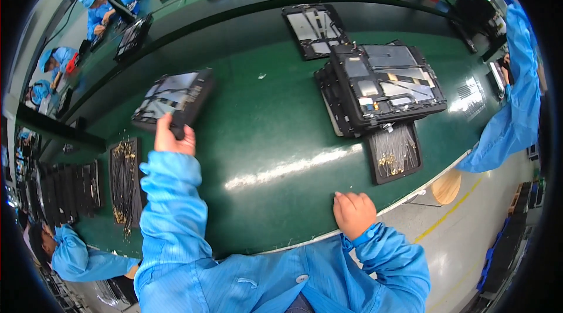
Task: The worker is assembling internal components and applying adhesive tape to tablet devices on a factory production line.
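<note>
At the left, my left hand (176, 136) grips the near edge of a stack of black trays (198, 99). An opened flat electronic device (175, 87) with silver panels lies on top of it. My fingers and thumb close round the corner of the stack, and part of the grip is hidden. My right hand (355, 214) rests curled near the table's front edge, with nothing visible in it. A blue band (365, 235) circles that wrist. A taller stack of black trays (346, 93), topped by a similar device (396, 78), stands to the right.
Thin cables fill a black tray (380, 179) below the right stack and another tray (138, 187) at left. A further device (316, 29) lies at the back of the green table (270, 137). Co-workers in blue sit beyond a dark rail (234, 15). Another person's blue sleeve (516, 84) hangs at right.
</note>
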`<state>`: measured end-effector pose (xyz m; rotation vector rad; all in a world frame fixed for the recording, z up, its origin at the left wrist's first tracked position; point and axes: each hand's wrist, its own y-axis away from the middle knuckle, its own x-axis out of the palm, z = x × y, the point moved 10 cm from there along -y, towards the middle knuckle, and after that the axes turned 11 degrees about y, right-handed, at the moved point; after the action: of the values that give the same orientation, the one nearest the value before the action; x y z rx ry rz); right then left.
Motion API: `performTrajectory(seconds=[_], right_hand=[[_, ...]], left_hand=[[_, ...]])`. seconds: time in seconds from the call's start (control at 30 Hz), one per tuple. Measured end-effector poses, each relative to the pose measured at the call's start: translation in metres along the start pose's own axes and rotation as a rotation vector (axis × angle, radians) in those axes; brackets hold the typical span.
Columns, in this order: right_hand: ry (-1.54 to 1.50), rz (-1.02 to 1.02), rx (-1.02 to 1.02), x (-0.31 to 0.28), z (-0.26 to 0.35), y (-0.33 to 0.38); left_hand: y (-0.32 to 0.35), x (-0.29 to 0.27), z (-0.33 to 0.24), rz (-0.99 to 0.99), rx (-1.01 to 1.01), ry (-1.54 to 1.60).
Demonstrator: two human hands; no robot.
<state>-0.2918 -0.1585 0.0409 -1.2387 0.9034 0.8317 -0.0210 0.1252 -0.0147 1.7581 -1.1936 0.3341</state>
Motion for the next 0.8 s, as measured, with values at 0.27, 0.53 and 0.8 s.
performTrajectory(seconds=[0.27,0.53,0.8], right_hand=[[-0.004,0.017,-0.023,0.001,-0.001,-0.005],[-0.178,-0.031,-0.164,-0.010,-0.012,0.003],[-0.128,-0.104,-0.087,-0.013,-0.061,0.026]], left_hand=[[-0.049,0.046,0.070,0.128,-0.048,-0.215],[0.016,0.133,0.247,0.247,-0.432,-0.204],[-0.020,0.181,0.265,0.305,-0.153,-0.179]])
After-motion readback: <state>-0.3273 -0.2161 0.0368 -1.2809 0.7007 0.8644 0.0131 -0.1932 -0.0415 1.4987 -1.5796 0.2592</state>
